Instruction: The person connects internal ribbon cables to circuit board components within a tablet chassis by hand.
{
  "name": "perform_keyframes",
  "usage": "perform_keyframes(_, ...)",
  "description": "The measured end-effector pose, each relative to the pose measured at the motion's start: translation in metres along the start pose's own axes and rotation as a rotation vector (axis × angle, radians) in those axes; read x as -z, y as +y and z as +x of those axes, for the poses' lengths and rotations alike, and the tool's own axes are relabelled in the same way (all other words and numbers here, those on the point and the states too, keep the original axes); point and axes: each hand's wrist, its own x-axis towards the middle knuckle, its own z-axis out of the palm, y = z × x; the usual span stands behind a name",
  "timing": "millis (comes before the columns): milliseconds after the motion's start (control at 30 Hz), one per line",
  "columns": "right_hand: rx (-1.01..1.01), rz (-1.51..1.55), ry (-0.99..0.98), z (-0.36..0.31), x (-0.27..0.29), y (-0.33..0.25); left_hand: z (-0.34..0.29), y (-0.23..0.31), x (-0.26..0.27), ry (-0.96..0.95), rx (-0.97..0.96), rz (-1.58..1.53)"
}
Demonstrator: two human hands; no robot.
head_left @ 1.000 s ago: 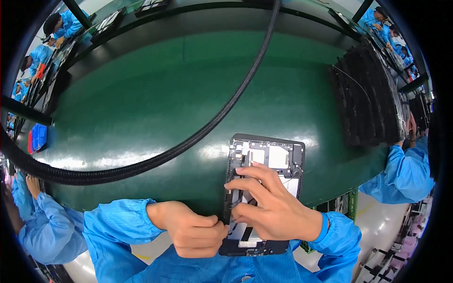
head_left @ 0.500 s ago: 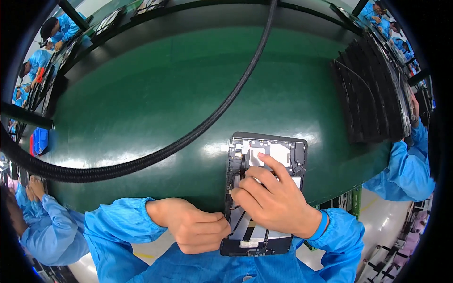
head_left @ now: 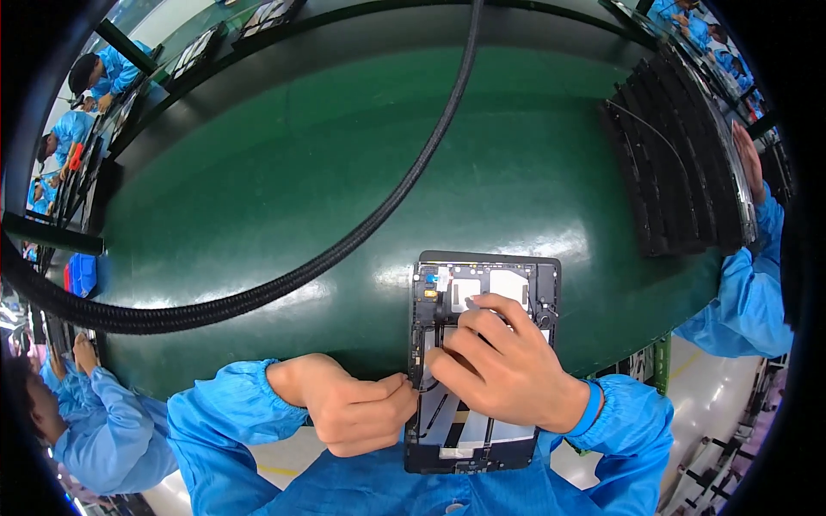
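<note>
An opened black tablet (head_left: pixel 522 436) lies upright before me at the table's near edge, its inner boards, pale panels and thin black cables exposed. My left hand (head_left: pixel 361 407) is closed in a pinch at its left rim, beside a short curved black cable (head_left: pixel 430 387). What those fingertips hold is too small to make out. Over the middle of the tablet rests my right hand (head_left: pixel 508 370), fingers bent and drawn together, with a blue band on the wrist. Its fingertips touch the inner parts, and the palm hides whatever is beneath.
A thick black braided hose (head_left: pixel 379 225) arcs across the green table (head_left: pixel 258 189). Several black panels (head_left: pixel 675 163) stand stacked at the right, where a co-worker's hand (head_left: pixel 748 159) touches them. Blue bins (head_left: pixel 82 273) stand at the left. Co-workers in blue sit on both sides.
My right hand's outermost finger has bent in from its stretched position, and the hand stays over the tablet. My left hand remains at the rim. The co-worker's hand at right has moved up.
</note>
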Motion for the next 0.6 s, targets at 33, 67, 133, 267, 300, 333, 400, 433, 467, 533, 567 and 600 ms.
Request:
perform_keyframes(33,-0.002,-0.002,0.002,0.0001,-0.0007,-0.0001,0.0,-0.0003,-0.0001,0.006,-0.022,0.032)
perform_keyframes(67,-0.004,0.001,0.006,0.0004,-0.0018,-0.0004,-0.0001,-0.0004,-0.0002,0.011,-0.044,0.064)
perform_keyframes(133,-0.008,0.004,0.012,0.0009,-0.0031,-0.0011,-0.0017,-0.0002,-0.0004,0.01,-0.025,0.047)
perform_keyframes(267,-0.012,0.011,0.005,0.0009,-0.003,-0.0022,0.0004,0.0028,-0.0028,0.0,0.012,0.06)
perform_keyframes(300,-0.01,0.009,-0.001,0.0006,-0.0026,-0.0023,0.0002,0.0034,-0.0024,-0.003,0.011,0.06)
perform_keyframes(333,-0.011,0.009,0.001,0.0008,-0.0028,-0.0022,-0.0005,0.0035,-0.0023,-0.002,0.022,0.046)
perform_keyframes(400,0.002,0.008,0.013,0.0011,-0.0032,-0.002,-0.0017,0.0039,-0.0016,-0.001,0.032,0.032)
perform_keyframes(433,0.001,0.007,0.016,0.0008,-0.0032,-0.0024,-0.0019,0.0042,-0.0007,0.011,0.055,0.037)
perform_keyframes(467,0.0,0.017,0.014,0.0005,-0.0032,-0.003,-0.0017,0.0048,-0.0001,0.022,0.078,0.042)
perform_keyframes(533,-0.006,0.028,0.013,0.0005,-0.0043,-0.0028,-0.0017,0.008,-0.0002,0.026,0.104,0.049)
perform_keyframes(567,-0.006,0.029,0.019,0.0009,-0.0054,-0.0019,-0.0019,0.0082,-0.0005,0.031,0.134,0.056)
perform_keyframes(600,-0.006,0.03,0.025,0.0013,-0.0064,-0.0011,-0.0017,0.0071,-0.0005,0.03,0.132,0.048)
